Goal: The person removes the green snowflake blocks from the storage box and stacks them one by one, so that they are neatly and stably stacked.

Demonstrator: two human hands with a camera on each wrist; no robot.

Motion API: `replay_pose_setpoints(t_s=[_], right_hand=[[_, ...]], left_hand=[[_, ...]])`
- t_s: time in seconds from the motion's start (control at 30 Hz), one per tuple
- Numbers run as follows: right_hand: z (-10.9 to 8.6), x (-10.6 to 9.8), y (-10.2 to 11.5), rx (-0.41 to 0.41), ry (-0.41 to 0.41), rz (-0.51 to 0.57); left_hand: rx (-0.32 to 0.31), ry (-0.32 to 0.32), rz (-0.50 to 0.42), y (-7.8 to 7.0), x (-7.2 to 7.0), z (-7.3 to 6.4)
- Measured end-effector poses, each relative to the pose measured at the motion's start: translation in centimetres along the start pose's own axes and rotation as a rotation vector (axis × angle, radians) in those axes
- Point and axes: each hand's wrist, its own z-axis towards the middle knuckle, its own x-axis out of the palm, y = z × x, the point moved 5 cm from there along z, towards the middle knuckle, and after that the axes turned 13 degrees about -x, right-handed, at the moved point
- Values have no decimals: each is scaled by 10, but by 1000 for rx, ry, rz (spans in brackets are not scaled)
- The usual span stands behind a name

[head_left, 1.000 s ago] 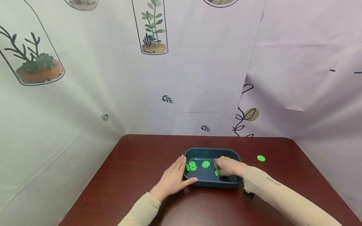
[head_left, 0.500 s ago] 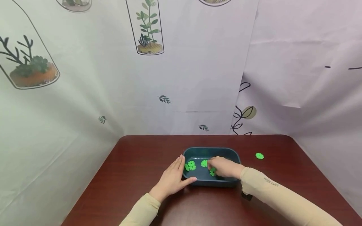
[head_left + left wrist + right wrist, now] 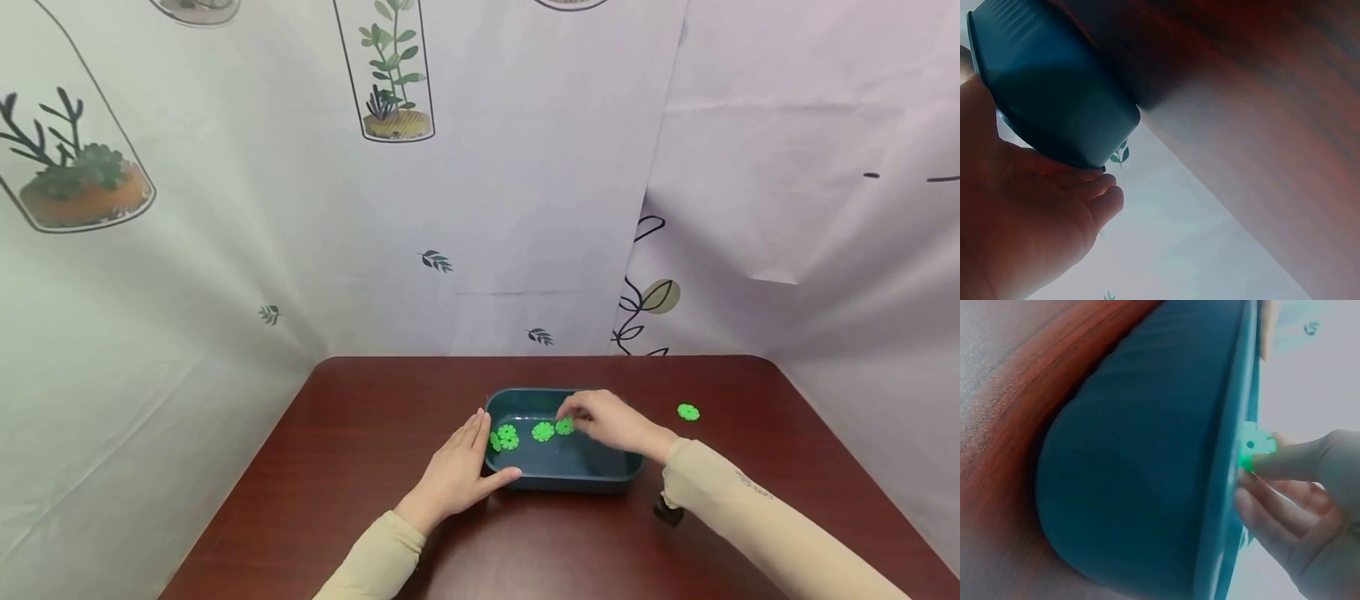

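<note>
A dark teal plastic basin (image 3: 570,481) sits on the table. Along its left end lies my left hand (image 3: 453,475), fingers straight against the side and thumb on the front rim. In the left wrist view that palm and its fingers touch the basin's wall (image 3: 1060,94). Over the basin's right half, my right hand (image 3: 621,423) pinches a green flower-shaped disc (image 3: 565,426) between thumb and fingers. The right wrist view shows this disc (image 3: 1260,439) just above the rim. Inside the basin are another green disc (image 3: 543,431) and a small cluster of discs (image 3: 508,437) at the left.
One loose green disc (image 3: 687,412) lies on the reddish-brown table (image 3: 360,467), right of the basin. Behind the table hangs a pale cloth (image 3: 525,208) printed with plants. A black device (image 3: 667,510) sits under the right wrist.
My right hand has moved from low in the basin, leftward and then up and back, bringing a green disc with it. The left hand stays at the basin's left end.
</note>
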Motion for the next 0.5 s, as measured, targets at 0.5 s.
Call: replay_pose_setpoints(t_s=[0.5], right_hand=[[-27,-48,-25,144,-338,59]], left_hand=[[5,-16,1,0,3,0]])
